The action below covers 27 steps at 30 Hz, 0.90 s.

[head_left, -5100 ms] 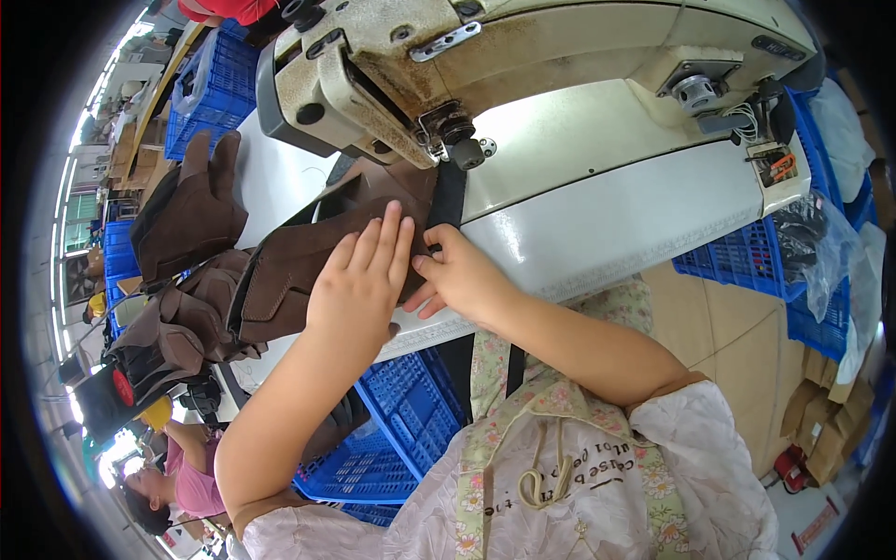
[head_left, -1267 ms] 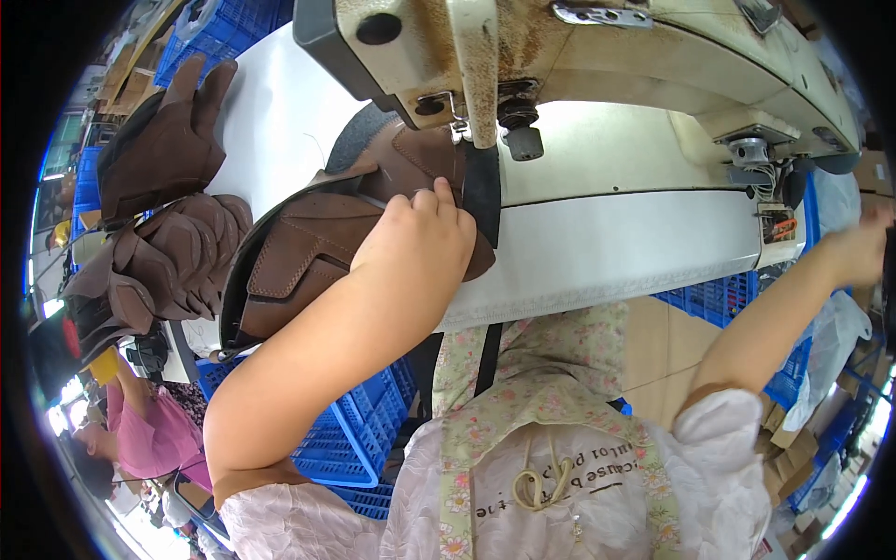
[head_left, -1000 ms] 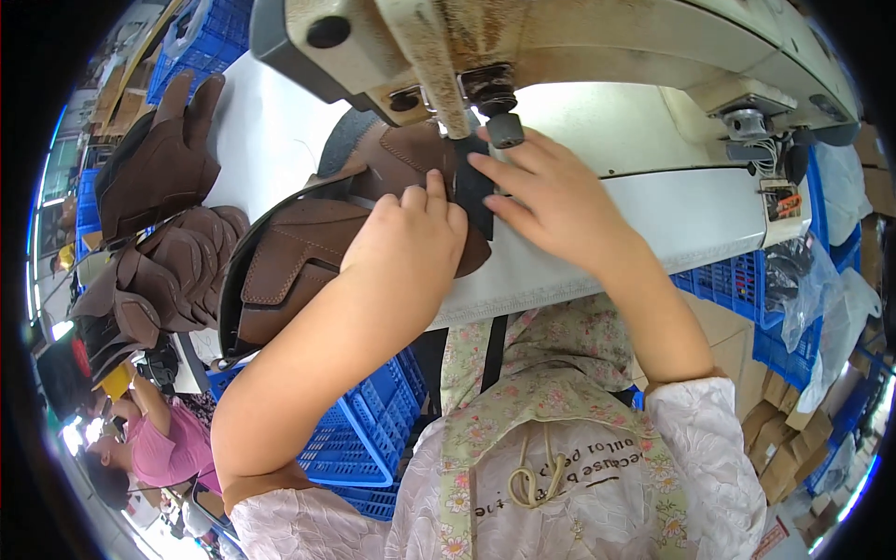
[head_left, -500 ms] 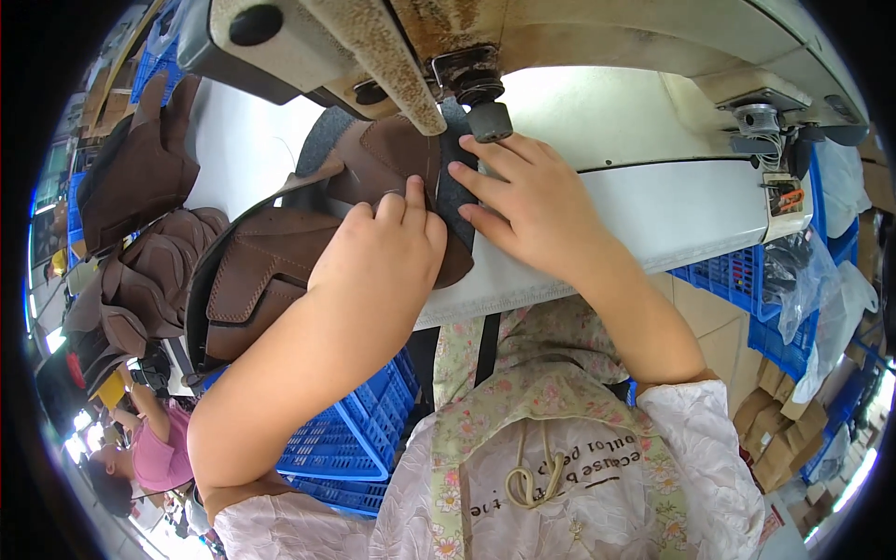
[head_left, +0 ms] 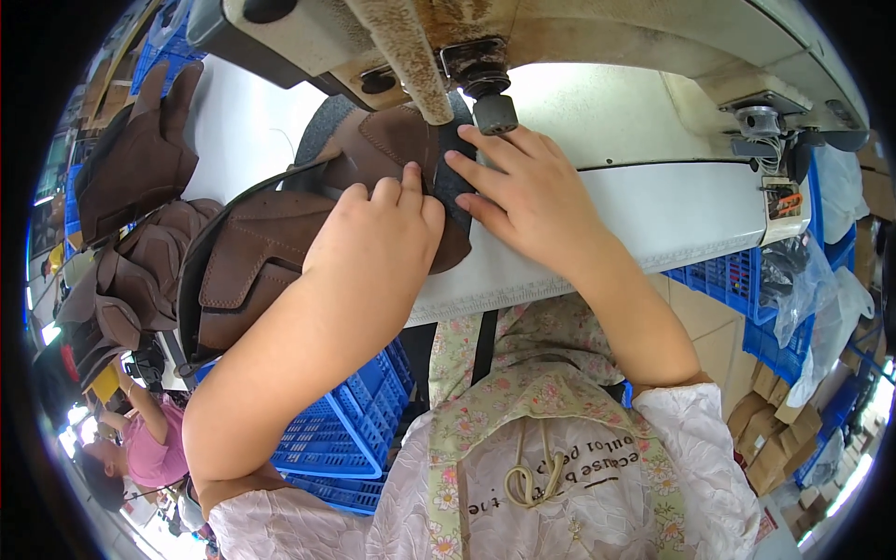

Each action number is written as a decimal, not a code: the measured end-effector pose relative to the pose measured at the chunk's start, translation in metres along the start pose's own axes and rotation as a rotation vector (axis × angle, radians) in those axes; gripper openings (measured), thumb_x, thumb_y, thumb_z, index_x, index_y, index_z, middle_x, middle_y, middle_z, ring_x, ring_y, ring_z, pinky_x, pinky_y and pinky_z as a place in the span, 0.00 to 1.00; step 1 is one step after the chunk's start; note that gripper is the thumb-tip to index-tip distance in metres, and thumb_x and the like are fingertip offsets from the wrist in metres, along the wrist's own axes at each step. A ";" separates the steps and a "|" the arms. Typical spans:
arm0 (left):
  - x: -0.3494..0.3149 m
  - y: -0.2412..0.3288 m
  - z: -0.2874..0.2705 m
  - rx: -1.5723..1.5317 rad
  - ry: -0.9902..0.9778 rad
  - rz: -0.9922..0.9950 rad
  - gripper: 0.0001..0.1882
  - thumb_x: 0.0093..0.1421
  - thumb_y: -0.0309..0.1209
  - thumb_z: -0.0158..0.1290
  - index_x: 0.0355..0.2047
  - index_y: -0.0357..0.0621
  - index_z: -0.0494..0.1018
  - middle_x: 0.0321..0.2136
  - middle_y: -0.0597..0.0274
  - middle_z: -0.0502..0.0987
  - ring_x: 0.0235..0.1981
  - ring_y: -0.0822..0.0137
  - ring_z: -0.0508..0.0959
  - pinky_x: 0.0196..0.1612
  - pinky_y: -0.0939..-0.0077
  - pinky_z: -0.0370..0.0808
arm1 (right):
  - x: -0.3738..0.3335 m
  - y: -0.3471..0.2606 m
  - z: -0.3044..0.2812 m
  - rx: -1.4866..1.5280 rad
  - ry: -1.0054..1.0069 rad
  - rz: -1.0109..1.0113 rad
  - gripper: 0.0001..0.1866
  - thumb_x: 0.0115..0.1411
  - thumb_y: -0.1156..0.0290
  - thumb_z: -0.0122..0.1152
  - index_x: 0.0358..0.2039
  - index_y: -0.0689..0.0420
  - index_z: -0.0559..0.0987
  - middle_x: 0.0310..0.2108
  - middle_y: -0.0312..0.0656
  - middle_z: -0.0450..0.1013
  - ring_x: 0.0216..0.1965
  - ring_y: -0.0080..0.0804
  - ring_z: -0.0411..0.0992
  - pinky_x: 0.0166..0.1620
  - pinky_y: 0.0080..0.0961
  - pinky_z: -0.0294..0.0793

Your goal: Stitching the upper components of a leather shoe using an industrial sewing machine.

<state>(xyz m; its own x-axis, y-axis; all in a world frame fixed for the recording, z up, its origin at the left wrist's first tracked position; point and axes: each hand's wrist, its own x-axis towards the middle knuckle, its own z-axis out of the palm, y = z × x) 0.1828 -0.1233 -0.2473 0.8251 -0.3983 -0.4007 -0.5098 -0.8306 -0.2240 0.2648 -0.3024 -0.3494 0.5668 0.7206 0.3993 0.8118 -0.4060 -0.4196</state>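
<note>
A stitched brown leather piece (head_left: 392,132) with dark grey felt-like lining (head_left: 456,173) lies under the head of a sewing machine (head_left: 597,37). My left hand (head_left: 383,219) is closed, its bent fingers pressed on the leather just in front of the machine's needle area; its thumb is hidden. To the right, my right hand (head_left: 527,187) rests with fingers apart, fingertips at the grey lining's edge beside a black knob (head_left: 495,114). Another stitched part of the leather (head_left: 245,250) spreads left beneath my left forearm. The needle itself is hidden.
More brown leather pieces (head_left: 140,168) are piled at the left, with several curved ones (head_left: 145,271) below them. Blue crates (head_left: 341,420) stand under the white table (head_left: 672,210). Plastic bags (head_left: 826,327) hang at the right. A person in pink (head_left: 154,448) is at lower left.
The leather's raised edge left of my left hand has turned and now shows as a thin dark rim. Both hands stay on the work with little movement; the view shifts slightly.
</note>
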 end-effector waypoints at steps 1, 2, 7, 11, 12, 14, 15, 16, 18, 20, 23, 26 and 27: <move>0.000 0.000 0.000 0.000 0.001 -0.002 0.26 0.41 0.28 0.62 0.44 0.35 0.71 0.59 0.39 0.72 0.44 0.60 0.77 0.45 0.71 0.72 | 0.000 0.000 0.000 -0.001 0.000 -0.002 0.19 0.57 0.61 0.66 0.48 0.54 0.82 0.57 0.42 0.73 0.61 0.43 0.66 0.59 0.41 0.68; 0.001 0.000 0.000 -0.005 -0.001 -0.004 0.27 0.41 0.28 0.62 0.44 0.35 0.71 0.59 0.39 0.72 0.44 0.60 0.77 0.45 0.71 0.72 | 0.001 0.000 0.000 -0.001 -0.006 0.004 0.19 0.58 0.61 0.66 0.49 0.54 0.81 0.57 0.42 0.73 0.61 0.43 0.66 0.59 0.41 0.68; 0.000 -0.001 0.000 -0.017 0.009 -0.002 0.28 0.40 0.28 0.62 0.44 0.34 0.71 0.59 0.39 0.72 0.45 0.59 0.77 0.45 0.71 0.72 | 0.001 -0.001 0.000 0.008 -0.004 0.008 0.20 0.58 0.61 0.66 0.50 0.53 0.81 0.57 0.42 0.73 0.62 0.43 0.65 0.59 0.41 0.68; 0.001 -0.002 -0.001 -0.019 0.003 0.008 0.29 0.39 0.28 0.63 0.44 0.34 0.71 0.59 0.38 0.72 0.45 0.59 0.77 0.46 0.70 0.72 | 0.001 -0.001 -0.001 0.030 -0.011 0.034 0.20 0.58 0.63 0.66 0.50 0.54 0.81 0.57 0.43 0.73 0.61 0.44 0.66 0.59 0.42 0.68; 0.001 -0.002 -0.002 -0.024 -0.002 0.009 0.29 0.40 0.28 0.63 0.45 0.34 0.71 0.59 0.38 0.71 0.45 0.59 0.77 0.46 0.70 0.73 | 0.002 -0.001 -0.001 0.037 -0.012 0.040 0.20 0.57 0.63 0.66 0.50 0.54 0.81 0.56 0.43 0.73 0.61 0.45 0.66 0.59 0.42 0.68; 0.002 -0.001 -0.003 -0.023 -0.015 0.009 0.29 0.40 0.29 0.63 0.45 0.34 0.71 0.59 0.38 0.71 0.46 0.59 0.77 0.46 0.70 0.72 | 0.001 -0.001 -0.001 0.042 -0.008 0.040 0.20 0.57 0.64 0.66 0.50 0.54 0.81 0.56 0.44 0.73 0.61 0.45 0.66 0.59 0.42 0.68; 0.002 -0.001 -0.003 -0.024 -0.027 0.011 0.30 0.40 0.29 0.63 0.46 0.33 0.71 0.59 0.38 0.71 0.46 0.59 0.77 0.46 0.70 0.72 | 0.001 -0.001 -0.001 0.044 -0.006 0.041 0.20 0.57 0.64 0.67 0.50 0.55 0.81 0.56 0.44 0.73 0.61 0.45 0.66 0.59 0.42 0.69; 0.002 -0.001 -0.003 -0.022 -0.026 0.011 0.30 0.40 0.29 0.63 0.46 0.33 0.71 0.59 0.38 0.71 0.46 0.59 0.77 0.46 0.70 0.72 | 0.001 -0.001 -0.001 0.044 -0.003 0.041 0.20 0.57 0.64 0.67 0.50 0.55 0.81 0.56 0.44 0.73 0.61 0.45 0.66 0.59 0.42 0.69; 0.003 0.001 -0.001 0.000 -0.039 0.020 0.31 0.40 0.29 0.63 0.47 0.32 0.71 0.60 0.38 0.70 0.47 0.59 0.76 0.47 0.70 0.72 | 0.000 0.001 -0.001 0.047 0.003 0.035 0.19 0.57 0.65 0.67 0.49 0.55 0.81 0.55 0.44 0.73 0.61 0.46 0.66 0.59 0.43 0.69; 0.001 -0.001 -0.003 0.007 -0.048 0.025 0.31 0.41 0.29 0.63 0.48 0.32 0.70 0.60 0.38 0.70 0.48 0.58 0.76 0.47 0.70 0.72 | 0.001 0.001 -0.001 0.054 0.003 0.038 0.19 0.57 0.65 0.66 0.49 0.55 0.81 0.55 0.44 0.73 0.61 0.45 0.66 0.59 0.43 0.69; -0.001 -0.001 -0.001 0.024 -0.060 0.030 0.32 0.41 0.30 0.63 0.49 0.31 0.70 0.61 0.38 0.70 0.48 0.58 0.75 0.48 0.70 0.72 | -0.001 0.000 0.000 0.048 0.014 0.027 0.18 0.57 0.66 0.66 0.49 0.53 0.82 0.56 0.44 0.73 0.61 0.45 0.66 0.59 0.43 0.69; -0.002 0.001 0.002 0.036 -0.055 0.028 0.33 0.42 0.30 0.63 0.50 0.30 0.70 0.61 0.38 0.69 0.49 0.58 0.75 0.49 0.70 0.72 | -0.001 0.000 0.000 0.040 0.029 0.012 0.17 0.57 0.66 0.66 0.48 0.53 0.82 0.56 0.44 0.73 0.62 0.44 0.66 0.59 0.42 0.69; -0.002 0.001 0.002 0.034 -0.047 0.027 0.33 0.42 0.30 0.63 0.50 0.30 0.70 0.61 0.38 0.69 0.49 0.58 0.75 0.50 0.70 0.72 | -0.001 0.001 0.000 0.047 0.032 0.011 0.17 0.57 0.66 0.67 0.47 0.52 0.83 0.56 0.44 0.73 0.62 0.44 0.66 0.59 0.42 0.69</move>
<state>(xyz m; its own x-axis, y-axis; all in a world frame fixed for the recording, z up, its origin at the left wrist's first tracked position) 0.1802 -0.1224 -0.2486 0.7992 -0.4006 -0.4482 -0.5399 -0.8061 -0.2423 0.2651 -0.3034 -0.3497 0.5806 0.6977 0.4196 0.7983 -0.3867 -0.4616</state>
